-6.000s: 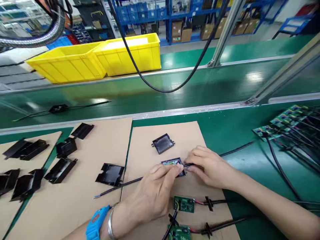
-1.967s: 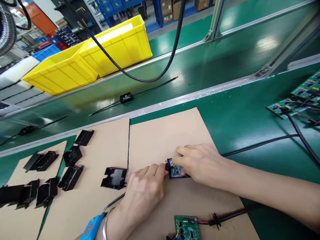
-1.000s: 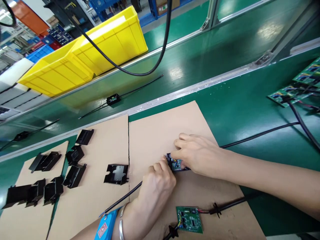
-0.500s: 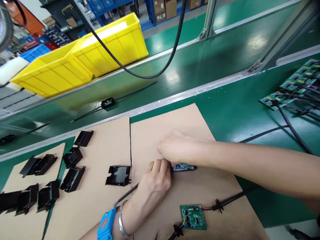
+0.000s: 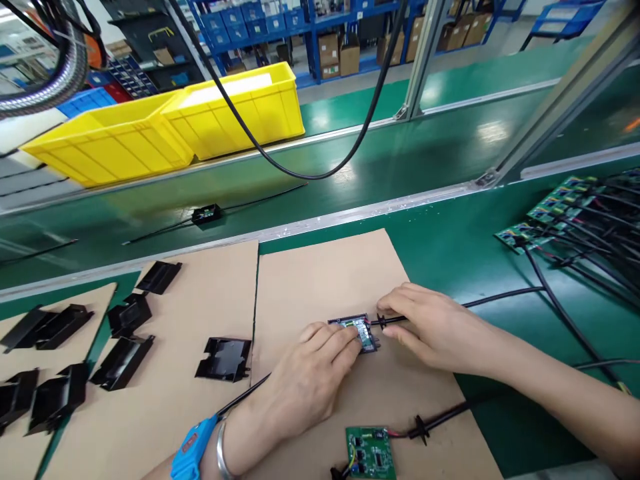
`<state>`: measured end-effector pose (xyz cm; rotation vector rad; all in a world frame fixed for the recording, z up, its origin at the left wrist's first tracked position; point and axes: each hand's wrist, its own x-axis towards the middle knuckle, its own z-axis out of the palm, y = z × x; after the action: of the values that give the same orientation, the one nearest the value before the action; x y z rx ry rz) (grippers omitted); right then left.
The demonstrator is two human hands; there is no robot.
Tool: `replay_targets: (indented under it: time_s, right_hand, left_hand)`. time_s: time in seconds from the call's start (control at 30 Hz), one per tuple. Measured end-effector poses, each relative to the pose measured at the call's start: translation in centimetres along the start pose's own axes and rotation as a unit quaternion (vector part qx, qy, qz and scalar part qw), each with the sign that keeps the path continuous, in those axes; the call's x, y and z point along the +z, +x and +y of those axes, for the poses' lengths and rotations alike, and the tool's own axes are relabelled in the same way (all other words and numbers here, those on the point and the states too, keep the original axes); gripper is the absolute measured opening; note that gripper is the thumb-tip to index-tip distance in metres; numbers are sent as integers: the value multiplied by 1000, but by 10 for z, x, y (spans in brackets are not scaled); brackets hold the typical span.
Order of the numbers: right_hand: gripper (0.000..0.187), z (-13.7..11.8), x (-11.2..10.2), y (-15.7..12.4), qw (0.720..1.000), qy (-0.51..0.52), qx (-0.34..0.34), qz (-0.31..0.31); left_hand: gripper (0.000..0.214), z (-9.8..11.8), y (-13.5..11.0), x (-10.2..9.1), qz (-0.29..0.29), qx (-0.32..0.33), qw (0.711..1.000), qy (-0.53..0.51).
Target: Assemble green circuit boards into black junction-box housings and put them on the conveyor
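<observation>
My left hand (image 5: 313, 370) presses its fingertips onto a small circuit board (image 5: 367, 337) seated in a black plastic case (image 5: 347, 319). A black cable (image 5: 237, 401) runs out from under this hand on the left. At the board's right end, my right hand (image 5: 430, 327) curls around another black cable (image 5: 395, 321), thumb below and fingers above, beside its strain-relief collar (image 5: 381, 322). Part of that cable is hidden under the palm. Below, a bare green circuit board (image 5: 370, 453) with cables at both ends lies on the cardboard (image 5: 320, 273).
An open black case (image 5: 223, 360) lies left of my hands, and several more black cases (image 5: 123, 363) sit further left. A pile of wired boards (image 5: 555, 210) is at the right. Yellow bins (image 5: 240, 110) stand behind a metal rail (image 5: 350, 217). A cable loop (image 5: 320, 177) hangs in front.
My right hand has moved right and down, off the board to the cable at its right end. My left hand has spread over the board, which shows more now. The view has tilted up slightly.
</observation>
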<state>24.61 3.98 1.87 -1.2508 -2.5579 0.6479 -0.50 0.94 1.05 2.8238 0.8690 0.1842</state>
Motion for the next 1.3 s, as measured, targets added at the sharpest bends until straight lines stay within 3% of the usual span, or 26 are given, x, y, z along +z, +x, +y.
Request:
replay_targets:
  time_s: [0.13, 0.33, 0.5, 0.6, 0.67, 0.87, 1.07, 1.3]
  right_hand:
    - [14, 5, 0, 0, 999, 28, 17, -24]
    - [16, 6, -2, 3, 996, 39, 31, -68]
    - [23, -6, 12, 15, 995, 46, -88, -12]
    - [31, 1, 22, 15, 984, -6, -179, 14]
    - [32, 9, 26, 12, 978, -28, -202, 28]
    - [32, 19, 23, 7, 980, -42, -196, 15]
    - [35, 16, 12, 16, 978, -53, -198, -39]
    - [23, 0, 21, 12, 954, -204, -216, -29]
  left_hand:
    - [41, -5, -1, 11, -3, 22, 999, 36]
    - [36, -1, -5, 15, -1, 2, 999, 32]
    - [29, 6, 3, 7, -49, -29, 997, 55]
    - [28, 8, 5, 6, -56, -36, 996, 54]
    - [28, 8, 4, 7, -59, -35, 997, 43]
    - [29, 6, 1, 9, -45, -40, 998, 22]
    - [58, 4, 4, 11, -19, -34, 998, 55]
    - [33, 14, 20, 9, -70, -41, 994, 78]
